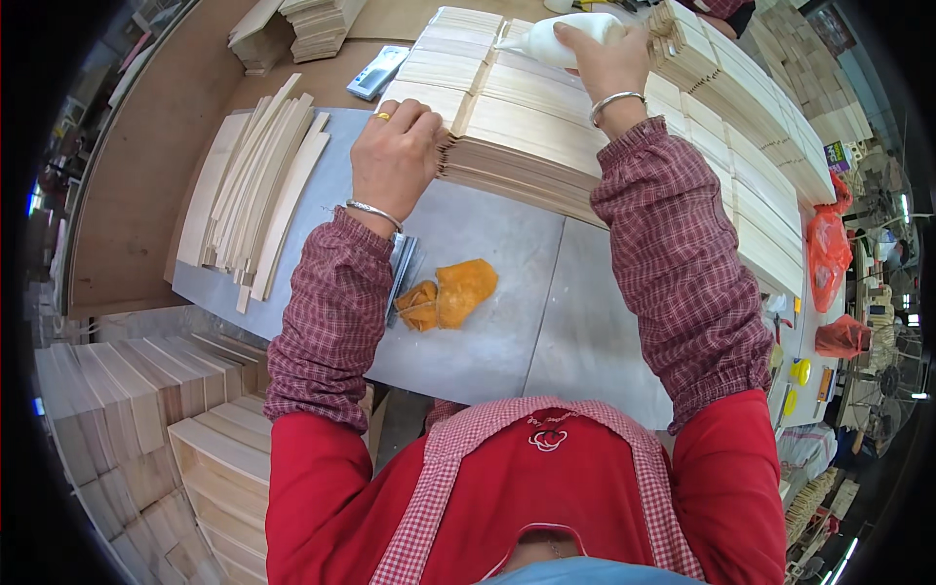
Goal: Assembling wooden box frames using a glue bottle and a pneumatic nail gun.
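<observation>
My right hand [616,78] is wrapped round a white squeeze bottle [556,41], tipped on its side with its narrow nozzle pointing left. The nozzle tip is over a groove that runs across a stack of pale wooden boards [531,107]; whether it touches the wood I cannot tell. At the stack's near left corner, my left hand [395,156] is closed, its curled fingers against the board edges. The fingertips are partly hidden. Below that wrist, an orange cloth [458,294] lies crumpled on the grey tabletop [497,356].
Loose thin wooden strips [258,190] lie at the left, near a blue-and-white packet [378,72]. More grooved board stacks [731,78] extend along the right. Wooden pieces [117,400] are piled low at the left. Red plastic bags [827,258] hang at the right.
</observation>
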Demonstrator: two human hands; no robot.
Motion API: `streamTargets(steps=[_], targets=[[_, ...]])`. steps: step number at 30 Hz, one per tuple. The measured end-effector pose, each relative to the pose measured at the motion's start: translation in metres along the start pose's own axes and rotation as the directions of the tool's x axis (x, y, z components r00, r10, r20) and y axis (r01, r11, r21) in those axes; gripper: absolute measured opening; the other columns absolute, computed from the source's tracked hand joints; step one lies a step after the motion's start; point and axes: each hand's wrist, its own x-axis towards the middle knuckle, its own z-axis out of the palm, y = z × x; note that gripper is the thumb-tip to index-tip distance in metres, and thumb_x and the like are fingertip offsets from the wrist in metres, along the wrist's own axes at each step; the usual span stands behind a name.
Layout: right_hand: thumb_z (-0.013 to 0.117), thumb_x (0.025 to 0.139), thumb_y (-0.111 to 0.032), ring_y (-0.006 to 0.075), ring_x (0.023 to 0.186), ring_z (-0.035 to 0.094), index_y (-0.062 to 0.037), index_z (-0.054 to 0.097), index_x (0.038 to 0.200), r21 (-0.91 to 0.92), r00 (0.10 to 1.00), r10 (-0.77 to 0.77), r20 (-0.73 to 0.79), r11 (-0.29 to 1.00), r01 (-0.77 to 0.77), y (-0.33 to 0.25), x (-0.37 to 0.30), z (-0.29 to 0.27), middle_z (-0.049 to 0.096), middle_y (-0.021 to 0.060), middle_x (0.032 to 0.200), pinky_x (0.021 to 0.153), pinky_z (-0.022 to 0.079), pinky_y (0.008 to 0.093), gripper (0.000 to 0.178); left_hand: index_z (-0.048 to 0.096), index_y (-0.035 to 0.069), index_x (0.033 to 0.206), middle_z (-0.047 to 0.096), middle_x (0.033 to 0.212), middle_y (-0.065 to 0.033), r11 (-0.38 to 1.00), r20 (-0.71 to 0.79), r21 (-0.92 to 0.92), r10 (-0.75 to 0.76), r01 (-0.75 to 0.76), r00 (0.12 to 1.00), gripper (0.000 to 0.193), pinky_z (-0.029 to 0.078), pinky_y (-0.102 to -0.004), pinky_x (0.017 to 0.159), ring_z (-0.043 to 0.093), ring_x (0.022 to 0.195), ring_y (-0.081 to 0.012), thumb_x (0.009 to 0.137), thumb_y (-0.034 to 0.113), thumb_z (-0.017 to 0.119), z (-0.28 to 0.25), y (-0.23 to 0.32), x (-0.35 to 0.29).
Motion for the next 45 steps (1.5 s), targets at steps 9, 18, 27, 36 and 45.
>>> streamTargets(steps=[9,18,27,36,45], targets=[[0.075,0.072,-0.021,0.0279,0.082,0.063,0.0115,0.037,0.112,0.132,0.995,0.101,0.0,0.986,-0.101,0.002,-0.027,-0.01,0.052,0.023,0.102,0.059,0.058,0.0273,0.064,0.061,0.012,0.075,0.055,0.08,0.003,1.0,0.004,0.004,0.011,-0.011,1.0,0.007,0.045,-0.0262,0.063,0.051,0.072,-0.0143,0.072,0.009,0.066,0.004,-0.001,0.001],[0.075,0.073,-0.021,0.0266,0.082,0.063,0.011,0.038,0.111,0.11,0.996,0.091,0.024,0.99,-0.093,-0.01,-0.056,-0.018,0.052,0.0224,0.102,0.062,0.058,0.0277,0.062,0.062,0.014,0.073,0.055,0.08,0.0042,1.0,-0.009,0.028,0.013,-0.013,1.0,0.006,0.045,-0.0255,0.063,0.052,0.071,-0.0139,0.073,0.01,0.067,0.003,-0.002,-0.002],[0.073,0.071,-0.029,0.0319,0.081,0.06,0.0086,0.041,0.109,0.139,0.999,0.028,0.015,0.99,-0.03,-0.004,-0.09,-0.027,0.055,0.0216,0.095,0.077,0.051,0.0368,0.063,0.063,0.014,0.073,0.056,0.08,0.0047,0.999,-0.003,0.034,0.014,-0.014,1.0,0.005,0.045,-0.0259,0.062,0.052,0.072,-0.0137,0.074,0.012,0.067,0.007,-0.004,-0.004],[0.074,0.07,-0.03,0.0315,0.084,0.06,0.0074,0.041,0.108,0.109,0.998,-0.015,0.054,0.994,0.009,-0.009,-0.117,-0.039,0.055,0.022,0.095,0.077,0.05,0.036,0.063,0.063,0.014,0.074,0.057,0.082,0.005,0.998,0.013,0.054,-0.012,0.011,1.0,0.004,0.047,-0.0258,0.064,0.054,0.074,-0.0142,0.074,0.012,0.066,0.004,-0.003,-0.005],[0.074,0.072,-0.022,0.0358,0.095,0.057,0.0084,0.037,0.116,0.456,0.949,0.227,0.221,0.836,-0.306,0.015,-0.112,-0.072,0.05,0.0251,0.105,0.083,0.052,0.0381,0.065,0.064,0.012,0.086,0.062,0.093,0.0042,0.999,0.14,-0.025,-0.032,0.036,0.99,0.009,0.049,-0.0287,0.07,0.059,0.081,-0.0185,0.078,0.01,0.061,-0.002,0.001,-0.003]])
